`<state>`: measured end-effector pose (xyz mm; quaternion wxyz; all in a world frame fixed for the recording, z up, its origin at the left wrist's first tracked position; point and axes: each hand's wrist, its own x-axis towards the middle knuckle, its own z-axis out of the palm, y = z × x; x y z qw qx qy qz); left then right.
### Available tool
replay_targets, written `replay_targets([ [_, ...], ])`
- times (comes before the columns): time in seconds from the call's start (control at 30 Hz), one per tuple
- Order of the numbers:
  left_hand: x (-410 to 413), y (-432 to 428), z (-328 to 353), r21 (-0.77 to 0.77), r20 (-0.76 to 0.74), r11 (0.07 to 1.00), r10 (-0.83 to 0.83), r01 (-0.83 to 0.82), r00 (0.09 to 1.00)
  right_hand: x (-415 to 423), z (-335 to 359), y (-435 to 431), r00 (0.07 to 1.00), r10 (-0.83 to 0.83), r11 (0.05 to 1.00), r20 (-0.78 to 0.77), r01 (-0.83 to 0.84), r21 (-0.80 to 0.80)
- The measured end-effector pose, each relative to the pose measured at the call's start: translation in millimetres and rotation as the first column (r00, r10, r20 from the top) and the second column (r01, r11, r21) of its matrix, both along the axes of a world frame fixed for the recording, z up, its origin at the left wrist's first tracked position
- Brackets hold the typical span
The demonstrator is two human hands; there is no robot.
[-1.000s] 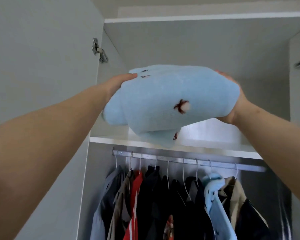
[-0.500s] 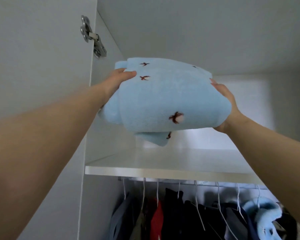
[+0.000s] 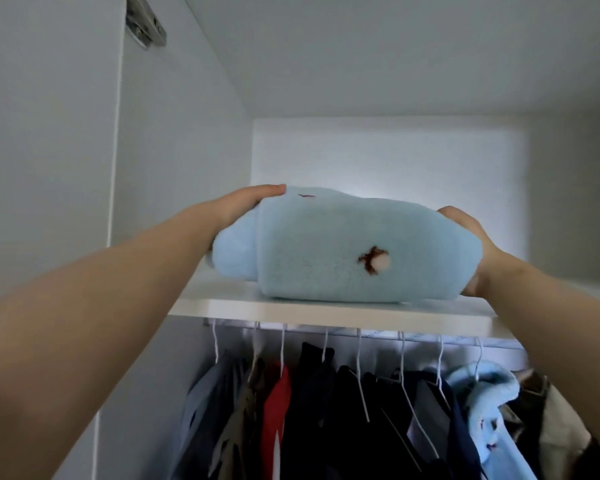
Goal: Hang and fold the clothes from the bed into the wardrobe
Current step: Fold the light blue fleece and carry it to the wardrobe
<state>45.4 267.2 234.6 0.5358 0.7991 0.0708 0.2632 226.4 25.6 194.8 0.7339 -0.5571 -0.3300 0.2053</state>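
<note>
A folded light blue fleece garment (image 3: 326, 247) with small brown cross marks sits on the white top shelf (image 3: 222, 304) of the wardrobe. My left hand (image 3: 243, 206) grips its left end, fingers over the top. My right hand (image 3: 471, 244) holds its right end, fingers wrapped around the side and partly hidden behind the fabric. Both arms reach up and forward.
Below the shelf a rail (image 3: 378, 332) carries several hangers with dark, red and grey clothes (image 3: 326, 410) and a light blue piece (image 3: 485, 400) at the right. The open wardrobe door (image 3: 45, 168) with a metal hinge (image 3: 142, 22) stands at the left.
The folded blue garment went from held in the air in front of the shelf down onto the shelf. Both hands moved forward and lower with it.
</note>
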Motion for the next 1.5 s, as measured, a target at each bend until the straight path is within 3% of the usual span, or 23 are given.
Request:
replay_targets([
  [0.1,7,-5,-7,-0.036,-0.034,0.999,0.037,-0.038,0.999,5,1,-11,0.998,-0.022,0.999,0.053,0.024,-0.033],
  [0.17,10,-12,-12,0.086,-0.101,0.987,0.148,-0.139,0.984,6,-2,-14,0.999,-0.025,0.998,0.043,0.028,-0.061],
  [0.2,9,-19,-14,0.253,-0.153,0.943,0.258,-0.214,0.954,8,-4,-15,0.999,-0.027,0.996,0.043,0.031,-0.085],
  [0.27,5,-35,-15,0.546,-0.225,0.763,0.532,-0.346,0.816,7,-8,-17,0.998,-0.037,0.992,0.059,0.043,-0.115],
  [0.33,2,-43,-9,0.643,-0.163,0.638,0.654,-0.423,0.739,7,-7,-21,0.992,-0.09,0.988,0.091,0.1,-0.116],
  [0.4,-1,-57,1,0.587,0.109,0.564,0.655,-0.581,0.747,10,-2,-27,0.972,-0.187,0.979,0.14,0.196,-0.05],
  [0.47,-2,-80,11,0.517,0.346,0.589,0.52,-0.621,0.781,9,5,-30,0.962,-0.204,0.978,0.184,0.206,0.006],
  [0.53,3,-105,5,0.606,0.329,0.614,0.385,-0.505,0.862,1,7,-28,0.956,-0.128,0.99,0.264,0.141,-0.03],
  [0.6,13,-117,-13,0.763,0.193,0.515,0.395,-0.39,0.898,-9,2,-21,0.929,-0.106,0.986,0.355,0.145,-0.085],
  [0.67,17,-115,-27,0.826,0.166,0.409,0.482,-0.389,0.86,-15,-2,-12,0.916,-0.14,0.979,0.376,0.185,-0.088],
  [0.83,8,-93,-39,0.827,0.295,0.255,0.562,-0.501,0.773,-26,-5,12,0.859,-0.182,0.964,0.479,0.252,-0.084],
  [1.5,-24,3,-62,0.731,0.33,0.168,0.761,-0.662,0.558,-57,3,133,0.71,0.012,0.9,0.704,0.3,-0.318],
])
